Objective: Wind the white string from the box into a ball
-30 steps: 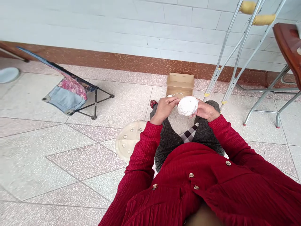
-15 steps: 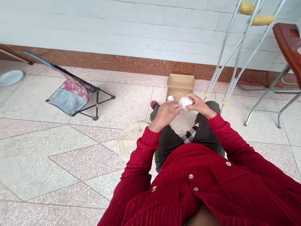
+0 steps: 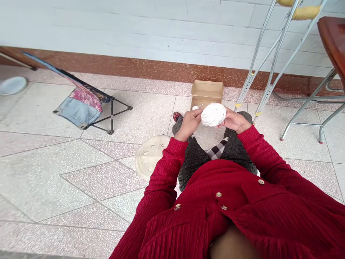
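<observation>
A ball of white yarn [image 3: 214,114] is held above my knees, its broad side facing up. My right hand [image 3: 234,120] grips it from the right, with some fingers hidden beneath. At its left edge my left hand [image 3: 190,122] is closed, thumb and fingers pinched together on the yarn. A smaller white yarn ball [image 3: 195,107] lies in the open cardboard box [image 3: 207,87] just beyond my hands, partly covered by them. A thin white strand arcs from it toward the ball I hold.
A folding chair [image 3: 86,108] with a denim and floral seat stands to the left. Beside my left leg lies a round cream stool top [image 3: 147,154] with holes. Metal crutches [image 3: 262,72] lean on the wall, near a brown-seated chair [image 3: 332,46] at the right.
The large yarn ball has turned and shows a wider, rounder face. My left hand has shifted slightly left and up. The view has tilted a little.
</observation>
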Demonstrator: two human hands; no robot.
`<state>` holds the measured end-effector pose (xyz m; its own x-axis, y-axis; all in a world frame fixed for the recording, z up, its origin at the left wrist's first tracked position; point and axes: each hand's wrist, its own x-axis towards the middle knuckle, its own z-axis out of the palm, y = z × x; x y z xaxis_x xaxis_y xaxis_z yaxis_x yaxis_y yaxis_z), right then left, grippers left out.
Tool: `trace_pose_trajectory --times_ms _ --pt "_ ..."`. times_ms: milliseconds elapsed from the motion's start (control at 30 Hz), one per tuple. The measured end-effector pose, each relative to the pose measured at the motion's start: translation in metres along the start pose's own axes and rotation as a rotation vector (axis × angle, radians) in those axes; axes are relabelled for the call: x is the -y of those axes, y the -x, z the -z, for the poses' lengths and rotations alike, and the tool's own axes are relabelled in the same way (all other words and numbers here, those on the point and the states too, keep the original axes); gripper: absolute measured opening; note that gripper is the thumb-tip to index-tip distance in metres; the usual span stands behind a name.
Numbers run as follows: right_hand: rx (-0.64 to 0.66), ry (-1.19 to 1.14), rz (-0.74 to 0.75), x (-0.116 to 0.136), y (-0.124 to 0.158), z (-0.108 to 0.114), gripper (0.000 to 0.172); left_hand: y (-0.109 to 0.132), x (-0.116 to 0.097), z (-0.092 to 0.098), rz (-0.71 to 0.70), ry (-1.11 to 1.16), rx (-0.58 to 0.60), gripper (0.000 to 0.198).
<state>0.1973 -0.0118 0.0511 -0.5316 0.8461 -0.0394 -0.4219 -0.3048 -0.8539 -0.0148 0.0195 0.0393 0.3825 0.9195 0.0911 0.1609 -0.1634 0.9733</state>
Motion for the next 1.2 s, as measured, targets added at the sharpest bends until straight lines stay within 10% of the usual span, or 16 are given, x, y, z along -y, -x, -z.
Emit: trace_pose_trajectory --times_ms 367,667,900,1200 --pt "-0.496 0.459 0.165 0.030 -0.027 0.015 0.045 0.005 -0.031 0.000 -0.109 -0.277 0.185 0.033" --pt "-0.567 0.421 0.151 0.016 -0.020 0.020 0.056 0.012 -0.022 -0.003 -0.048 -0.247 0.184 0.037" --pt "-0.597 0.403 0.120 -0.046 -0.005 0.015 0.054 0.033 0.013 -0.033 0.121 -0.145 0.113 0.028" --pt "-0.632 0.504 0.214 -0.056 0.005 0.024 0.062 0.053 0.018 -0.039 0.138 -0.243 0.300 0.038"
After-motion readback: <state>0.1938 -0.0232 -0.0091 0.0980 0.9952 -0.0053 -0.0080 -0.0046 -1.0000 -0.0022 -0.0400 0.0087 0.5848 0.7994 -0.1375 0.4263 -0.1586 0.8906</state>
